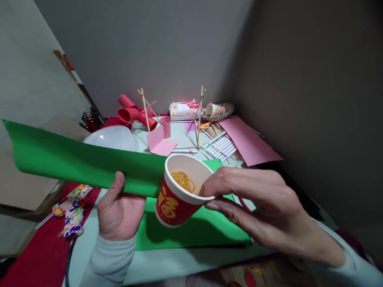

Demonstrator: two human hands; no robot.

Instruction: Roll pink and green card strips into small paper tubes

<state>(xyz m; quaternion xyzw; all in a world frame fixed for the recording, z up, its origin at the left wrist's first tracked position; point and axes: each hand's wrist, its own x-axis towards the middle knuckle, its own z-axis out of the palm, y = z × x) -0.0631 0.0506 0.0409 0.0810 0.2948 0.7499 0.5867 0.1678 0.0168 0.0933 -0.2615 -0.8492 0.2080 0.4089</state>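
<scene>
My right hand [261, 204] pinches the rim of a red paper cup [179, 207] with a gold character on its side. The cup is tilted, and yellow rubber bands [182, 181] lie inside it. To the left, my left hand [120, 209] grips the lower edge of a curved green paper sheet [81, 162], thumb in front and the other fingers behind it, hidden. That sheet slants up to the left, above the table. Beneath the cup, more green paper [191, 231] lies flat on the pale tabletop.
Red paper tubes [128, 114], stick frames [200, 116], a pink folded card [161, 141] and white markers [221, 148] stand or lie farther back. Pink paper [248, 139] is at right. A glue gun [73, 213] in patterned covering lies left. Walls close off the back and right.
</scene>
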